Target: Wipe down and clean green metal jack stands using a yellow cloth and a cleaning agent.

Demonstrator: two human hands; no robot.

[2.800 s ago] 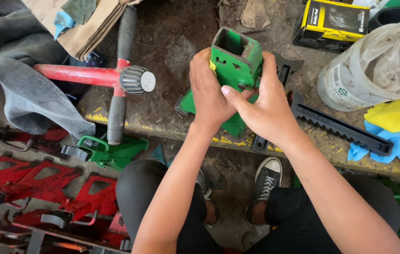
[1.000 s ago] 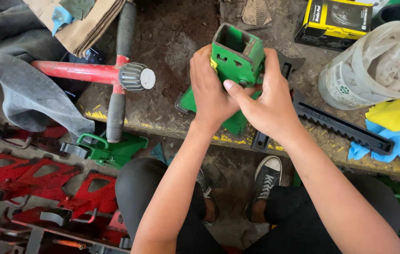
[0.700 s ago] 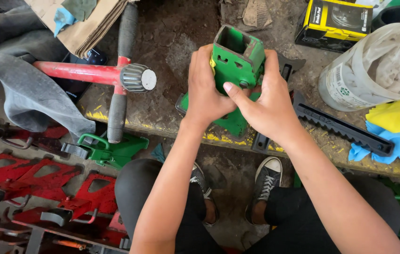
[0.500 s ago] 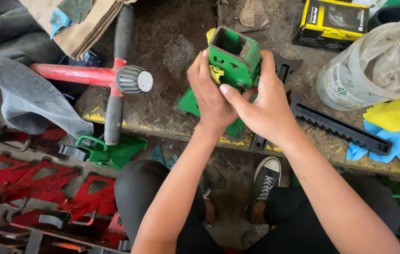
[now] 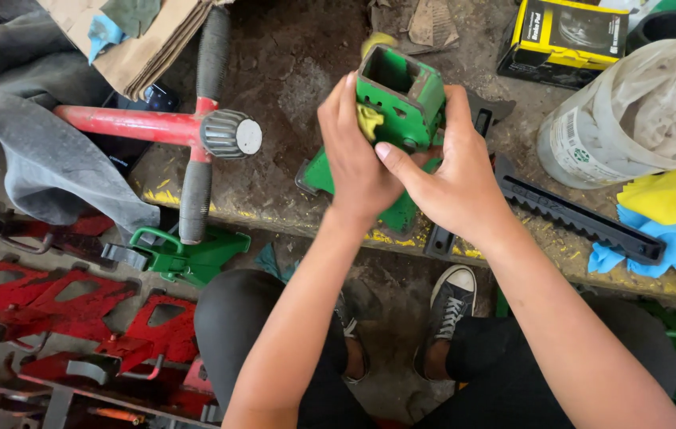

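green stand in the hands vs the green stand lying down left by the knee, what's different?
The green stand in the hands sits upright on the bench, gripped by the left hand and right hand. The green stand by the knee lies on its side below the bench edge, untouched. The held one shows its hollow square top; the lying one shows a loop handle. Both are painted green.

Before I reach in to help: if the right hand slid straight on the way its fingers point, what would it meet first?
The right hand points left across the green metal housing; its fingertips already touch the left hand, so that comes first.
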